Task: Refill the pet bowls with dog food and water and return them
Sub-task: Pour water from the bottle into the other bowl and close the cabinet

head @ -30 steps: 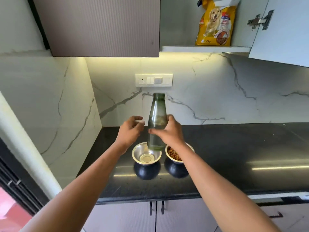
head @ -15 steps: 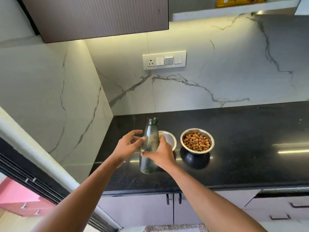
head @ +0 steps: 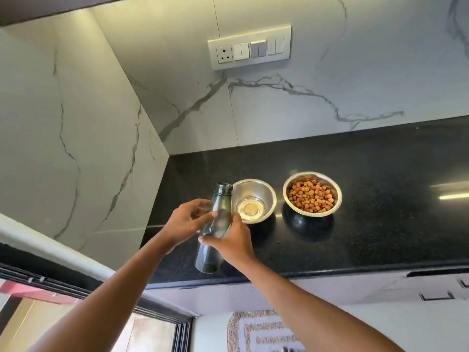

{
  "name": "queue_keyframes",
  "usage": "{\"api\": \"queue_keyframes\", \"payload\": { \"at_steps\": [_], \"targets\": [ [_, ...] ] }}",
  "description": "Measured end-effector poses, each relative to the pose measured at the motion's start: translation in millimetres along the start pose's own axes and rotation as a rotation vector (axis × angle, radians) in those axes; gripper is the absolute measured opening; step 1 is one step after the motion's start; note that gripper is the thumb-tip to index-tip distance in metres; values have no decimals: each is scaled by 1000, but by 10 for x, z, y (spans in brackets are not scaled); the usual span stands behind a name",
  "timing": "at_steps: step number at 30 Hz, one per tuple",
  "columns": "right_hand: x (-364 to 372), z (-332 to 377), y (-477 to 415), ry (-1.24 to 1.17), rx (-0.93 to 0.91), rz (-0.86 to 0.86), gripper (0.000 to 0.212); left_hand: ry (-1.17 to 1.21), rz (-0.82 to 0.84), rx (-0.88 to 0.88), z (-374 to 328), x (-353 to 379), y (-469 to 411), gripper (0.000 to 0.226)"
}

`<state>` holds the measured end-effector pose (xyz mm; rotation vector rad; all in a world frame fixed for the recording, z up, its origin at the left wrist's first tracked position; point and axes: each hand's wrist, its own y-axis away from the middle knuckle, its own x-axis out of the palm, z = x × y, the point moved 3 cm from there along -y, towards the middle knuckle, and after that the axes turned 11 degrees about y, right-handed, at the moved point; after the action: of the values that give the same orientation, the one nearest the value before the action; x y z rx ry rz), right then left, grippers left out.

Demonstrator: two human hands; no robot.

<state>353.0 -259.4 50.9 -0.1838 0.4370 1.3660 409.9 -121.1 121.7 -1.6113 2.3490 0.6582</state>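
Bottle [head: 220, 212] tilts in right hand [head: 233, 241], left hand [head: 185, 222] seemingly touching it.

Open bench [head: 396, 219] extends right of the kibble bowl [head: 334, 184] and in front of it. The water bowl [head: 266, 194] stands just beside, a narrow gap between. A held, tilted bottle [head: 208, 257] blocks its left side; marble walls [head: 76, 123] close the corner.

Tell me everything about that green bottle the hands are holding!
The bottle is see-through greenish, slim, with a narrower neck and open, capless mouth. It tilts, mouth toward the steel bowl. The right hand grips its middle; the left hand touches its shoulder. It's over the black counter's front.
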Motion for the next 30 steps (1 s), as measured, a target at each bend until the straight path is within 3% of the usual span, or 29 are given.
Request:
{"api": "queue_keyframes", "payload": {
  "at_steps": [8,15,23,30],
  "targets": [
    [156,-105,-29,-82,140,30,93,-85,108,-19,125,-77,-274,35],
    [164,-141,-5,-242,255,52,61,-136,165,-19,169,-9,-437,25],
    [167,-91,47,-388,327,124,51,-192,188,-33,201,6,-546,39],
    [136,-76,36,-450,380,186,53,-238,195,-3,198,15,-584,31]
  ]
}}
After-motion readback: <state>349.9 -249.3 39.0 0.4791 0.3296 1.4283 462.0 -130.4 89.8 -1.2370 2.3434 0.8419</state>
